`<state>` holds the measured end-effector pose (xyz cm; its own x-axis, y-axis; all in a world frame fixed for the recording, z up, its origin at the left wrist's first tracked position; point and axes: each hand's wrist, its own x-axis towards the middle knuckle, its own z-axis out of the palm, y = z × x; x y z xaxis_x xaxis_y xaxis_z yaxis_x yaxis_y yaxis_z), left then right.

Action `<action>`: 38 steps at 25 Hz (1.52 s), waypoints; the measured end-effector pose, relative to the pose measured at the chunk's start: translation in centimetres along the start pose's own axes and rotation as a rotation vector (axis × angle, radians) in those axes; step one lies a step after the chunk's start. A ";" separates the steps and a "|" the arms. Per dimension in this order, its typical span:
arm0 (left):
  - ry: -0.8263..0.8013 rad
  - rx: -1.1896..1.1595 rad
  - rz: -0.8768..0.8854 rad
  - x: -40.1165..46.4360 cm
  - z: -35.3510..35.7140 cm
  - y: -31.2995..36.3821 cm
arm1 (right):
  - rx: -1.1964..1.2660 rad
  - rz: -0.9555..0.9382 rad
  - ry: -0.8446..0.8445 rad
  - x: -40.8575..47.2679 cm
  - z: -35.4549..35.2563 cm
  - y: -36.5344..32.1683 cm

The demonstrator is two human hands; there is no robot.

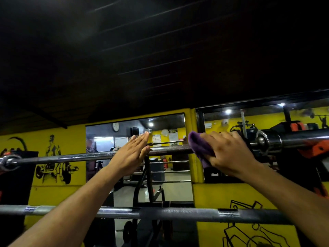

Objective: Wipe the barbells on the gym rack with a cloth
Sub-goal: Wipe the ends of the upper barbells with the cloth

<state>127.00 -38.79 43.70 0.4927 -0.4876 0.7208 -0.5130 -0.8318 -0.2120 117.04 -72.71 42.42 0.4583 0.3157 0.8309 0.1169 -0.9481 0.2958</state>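
A: Head view, left to right: the upper bar runs across at chest height, its left collar at the edge. The left hand lies flat on it, fingers straight and together, gripping nothing. Further right the right hand clutches the cloth and presses it onto the same bar, just short of the right sleeve. A lower bar crosses in front, under both forearms.

B: So what could go wrong from here?

A: Mostly the bar rolling. A flat palm steadies it only by friction; if the wiping hand pushes hard along the shaft, I judge the bar could turn or creep in its hooks, which I cannot see.

B: And the cloth?

A: It is bunched, with a loose corner sticking up to the left. Near the sleeve it could snag on the collar, or slide off so that bare fingers rub the knurling.

B: Anything about the lower bar?

A: The forearms reach over it. Leaning in for the far end might put weight on it and shift it. It looks not yet wiped, though I cannot tell for sure.
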 end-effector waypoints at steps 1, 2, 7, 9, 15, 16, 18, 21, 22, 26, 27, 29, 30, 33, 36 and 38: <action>0.005 0.001 -0.002 0.1 0.2 -0.1 | 0.069 0.123 -0.105 1.7 -0.7 -0.3; 0.006 0.008 0.001 0.1 0.3 -0.2 | 0.138 0.213 -0.205 3.7 -0.9 -1.2; 0.006 0.026 0.009 0.1 0.6 -0.6 | 0.050 0.027 -0.177 4.9 1.6 -8.6; 0.030 0.037 0.019 0.1 0.9 -0.8 | -0.026 -0.116 0.018 1.5 2.2 -6.9; 0.055 0.035 0.000 0.2 1.1 -0.4 | 0.074 0.359 -0.135 2.8 -0.8 -0.6; 0.049 0.033 0.003 0.2 1.1 -0.4 | 0.126 0.394 -0.212 4.6 -1.1 -1.7; 0.022 0.038 0.004 0.2 0.9 -0.4 | 0.174 0.322 -0.262 6.3 -0.7 -5.2; -0.007 0.030 -0.006 0.3 0.5 -0.5 | 0.057 0.044 -0.085 3.4 1.0 -8.3; -0.014 0.023 0.001 0.4 0.4 -0.4 | 0.016 -0.024 -0.030 2.0 1.3 -7.7; 0.024 -0.134 -0.050 -1.2 -0.2 -1.2 | 0.190 -0.009 0.105 0.8 0.6 -5.0; 0.071 -0.147 -0.086 -2.1 -0.2 -2.1 | 0.241 0.029 0.124 1.3 0.0 -5.2; 0.090 -0.106 -0.160 -3.8 -0.1 -4.1 | 0.292 0.077 0.165 3.0 -1.0 -6.3; 0.061 -0.068 -0.184 -4.5 0.0 -4.8 | 0.294 0.092 0.158 3.6 -1.3 -6.8; 0.052 -0.028 -0.196 -4.7 0.5 -5.4 | 0.213 0.101 0.050 4.1 -0.9 -8.0; 0.046 -0.026 -0.167 -4.5 1.1 -5.7 | 0.195 0.064 -0.009 4.4 0.5 -9.4; 0.043 0.003 -0.157 -4.4 1.3 -6.2 | 0.303 0.079 0.085 3.3 0.4 -9.7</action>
<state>128.91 -31.77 40.99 0.5357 -0.3399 0.7730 -0.4302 -0.8976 -0.0966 117.72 -62.47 42.10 0.4024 0.2310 0.8858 0.3468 -0.9340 0.0860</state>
